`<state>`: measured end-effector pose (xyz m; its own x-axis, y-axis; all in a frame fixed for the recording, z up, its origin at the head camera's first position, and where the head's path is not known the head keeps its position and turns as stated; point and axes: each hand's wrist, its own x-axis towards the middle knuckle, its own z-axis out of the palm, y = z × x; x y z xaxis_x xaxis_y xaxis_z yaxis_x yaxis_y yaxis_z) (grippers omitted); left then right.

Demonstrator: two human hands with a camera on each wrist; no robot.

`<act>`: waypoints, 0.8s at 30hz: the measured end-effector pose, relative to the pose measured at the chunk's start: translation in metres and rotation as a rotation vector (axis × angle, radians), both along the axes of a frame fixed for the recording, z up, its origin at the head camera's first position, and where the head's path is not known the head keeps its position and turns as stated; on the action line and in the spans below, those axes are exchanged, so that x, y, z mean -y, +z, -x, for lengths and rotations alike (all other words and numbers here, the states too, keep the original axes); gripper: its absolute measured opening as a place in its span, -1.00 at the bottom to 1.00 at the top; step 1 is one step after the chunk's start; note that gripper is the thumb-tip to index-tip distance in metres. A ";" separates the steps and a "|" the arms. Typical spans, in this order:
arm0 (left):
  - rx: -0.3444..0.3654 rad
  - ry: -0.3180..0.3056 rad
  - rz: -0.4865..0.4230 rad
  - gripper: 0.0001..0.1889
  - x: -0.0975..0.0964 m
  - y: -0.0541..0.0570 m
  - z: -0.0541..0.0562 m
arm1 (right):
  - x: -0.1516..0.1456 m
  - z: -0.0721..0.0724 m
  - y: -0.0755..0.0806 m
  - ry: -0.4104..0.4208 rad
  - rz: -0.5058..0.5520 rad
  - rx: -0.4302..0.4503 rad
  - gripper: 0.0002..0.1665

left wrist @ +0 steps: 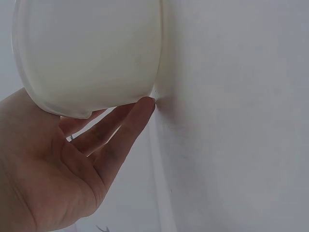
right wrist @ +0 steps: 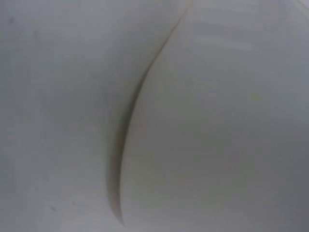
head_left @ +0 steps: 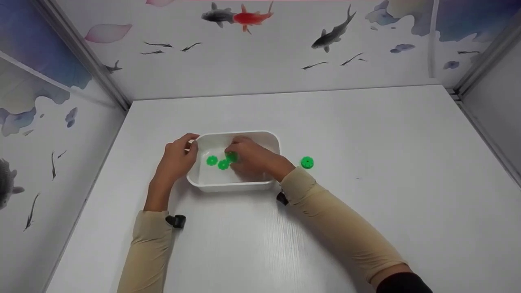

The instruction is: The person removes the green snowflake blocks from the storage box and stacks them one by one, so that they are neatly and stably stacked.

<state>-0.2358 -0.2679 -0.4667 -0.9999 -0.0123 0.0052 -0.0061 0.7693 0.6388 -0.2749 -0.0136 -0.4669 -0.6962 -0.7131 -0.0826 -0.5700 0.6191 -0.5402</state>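
A white rectangular plastic tub stands on the table. My left hand is at its left end, and in the left wrist view the fingers lie nearly straight against the outside of the end wall. Reaching in over the right side, my right hand pinches a small green scalloped disc between thumb and fingers, which partly cover it. Two similar pieces, a green disc and another green disc, lie on the tub floor to the left. The right wrist view shows only the tub's outer wall.
A thicker green round piece with small holes lies on the white table, right of the tub. White panels printed with fish stand behind the table and along its sides. A small black wrist camera sits at my left cuff.
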 end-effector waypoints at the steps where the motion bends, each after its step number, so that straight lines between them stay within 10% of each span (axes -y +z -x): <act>1: -0.002 -0.001 0.000 -0.58 0.000 0.000 0.000 | 0.000 0.000 0.000 -0.007 0.013 0.000 -0.51; 24: 0.029 0.019 0.014 -0.57 -0.002 0.003 -0.002 | -0.002 -0.004 0.003 -0.111 -0.013 0.011 -0.63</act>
